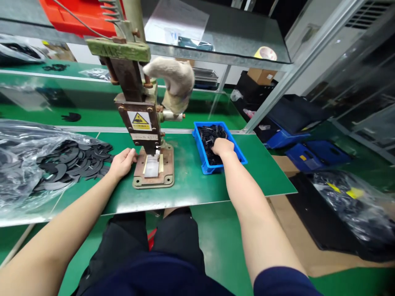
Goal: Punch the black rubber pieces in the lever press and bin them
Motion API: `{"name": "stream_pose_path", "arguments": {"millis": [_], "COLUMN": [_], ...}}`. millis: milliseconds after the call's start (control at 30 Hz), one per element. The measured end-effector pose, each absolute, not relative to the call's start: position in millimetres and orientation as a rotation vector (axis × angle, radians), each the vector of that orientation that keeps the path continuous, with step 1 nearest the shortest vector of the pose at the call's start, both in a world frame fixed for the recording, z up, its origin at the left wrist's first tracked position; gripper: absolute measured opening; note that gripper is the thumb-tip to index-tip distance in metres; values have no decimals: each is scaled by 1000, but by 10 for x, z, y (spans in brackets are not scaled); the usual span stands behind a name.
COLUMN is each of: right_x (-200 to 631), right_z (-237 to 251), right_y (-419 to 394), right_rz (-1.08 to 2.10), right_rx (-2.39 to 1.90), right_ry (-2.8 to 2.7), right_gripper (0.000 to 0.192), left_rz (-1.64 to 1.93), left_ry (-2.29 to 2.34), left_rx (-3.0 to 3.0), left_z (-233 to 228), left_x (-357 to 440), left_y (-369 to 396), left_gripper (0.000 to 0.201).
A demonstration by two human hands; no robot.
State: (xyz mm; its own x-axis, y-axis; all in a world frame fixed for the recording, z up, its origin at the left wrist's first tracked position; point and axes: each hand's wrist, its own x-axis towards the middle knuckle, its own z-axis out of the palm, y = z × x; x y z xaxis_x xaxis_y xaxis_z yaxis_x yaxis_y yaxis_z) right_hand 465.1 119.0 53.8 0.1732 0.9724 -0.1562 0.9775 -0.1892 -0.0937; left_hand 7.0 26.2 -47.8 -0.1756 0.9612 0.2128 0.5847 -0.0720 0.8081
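My left hand (pixel 122 163) rests on the green table just left of the press base (pixel 168 166), its fingers curled closed. Whatever it may hold is hidden. My right hand (pixel 223 146) reaches into a blue bin (pixel 204 162) of small black plastic parts (pixel 210 133). Its fingers are bent down among the parts, and the fingertips are hidden. Between my hands stands a hand press (pixel 132 82) with a yellow warning label (pixel 139 120). Under its ram lies a light metal block (pixel 152 166) on the base. Left of my left hand, flat curved black pieces (pixel 72 160) spill from a clear plastic bag (pixel 18 160).
A pale cloth wrapping (pixel 177 80) covers the press lever. Behind the press runs a metal shelf (pixel 247 37) with a roll of tape (pixel 266 53) and a red-orange bin (pixel 77 18). On the right, an upright metal post (pixel 277 90) stands near blue crates (pixel 317 155) and bagged black parts (pixel 348 201).
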Motion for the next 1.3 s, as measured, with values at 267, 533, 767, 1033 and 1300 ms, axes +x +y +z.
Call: {"name": "stream_pose_path", "arguments": {"millis": [267, 533, 767, 1033, 1300], "right_x": [4721, 3866, 3123, 2859, 2814], "right_z": [679, 284, -253, -222, -163], "right_y": [759, -485, -921, -908, -834], "right_rz": [-240, -483, -765, -797, -741], "right_rx": [2579, 2314, 2104, 1988, 1983], "right_ry": [2277, 3172, 3404, 3400, 3380], "right_gripper": [36, 25, 16, 14, 14], "left_rz": [1215, 1487, 1430, 1050, 1148], "left_ry": [1681, 1617, 1316, 954, 906], "left_rx": [1582, 1469, 2038, 2315, 2179], "left_z": [-467, -394, -274, -275, -280], "left_x": [80, 146, 432, 558, 533], "left_y": [280, 227, -589, -771, -760], "left_gripper": [39, 30, 33, 36, 24]}}
